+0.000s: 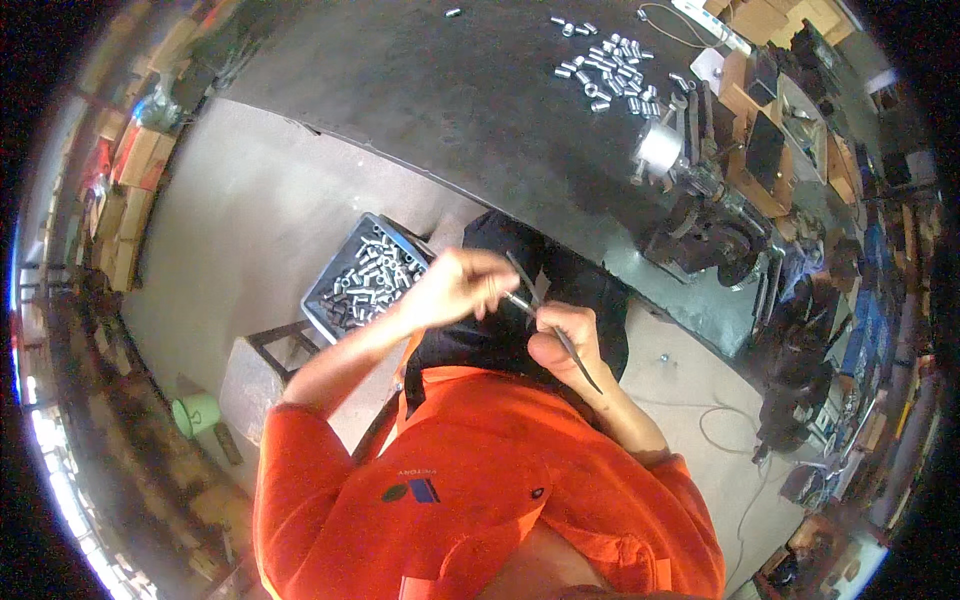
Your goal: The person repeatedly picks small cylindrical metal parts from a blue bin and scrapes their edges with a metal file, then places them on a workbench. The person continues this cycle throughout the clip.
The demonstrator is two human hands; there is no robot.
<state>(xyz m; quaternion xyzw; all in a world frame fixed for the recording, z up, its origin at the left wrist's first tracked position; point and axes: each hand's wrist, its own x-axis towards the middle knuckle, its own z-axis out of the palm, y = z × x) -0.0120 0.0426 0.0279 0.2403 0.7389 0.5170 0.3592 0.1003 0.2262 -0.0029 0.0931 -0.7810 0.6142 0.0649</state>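
Note:
My right hand [566, 338] is closed round a slim dark tool [572, 352]. One tapering end of this tool lies along my wrist, and the other slants up past my thumb; its exact kind is unclear. A small shiny metal part [519, 303] sits between my two hands, beside the tool. My left hand [462, 286] is at the left end of that part, its fingers curled and smeared by motion, so whether they grip it does not show. Below left of the bench, a dark bin [322, 318] holds many small metal sleeves [378, 268].
More loose metal sleeves [615, 72] lie on the dark workbench [430, 90]. Toward its right end stand a bench vise [715, 235] and a wooden box [765, 165]. A green container [196, 413] is on the floor at left. A cable [735, 425] runs across the floor at right.

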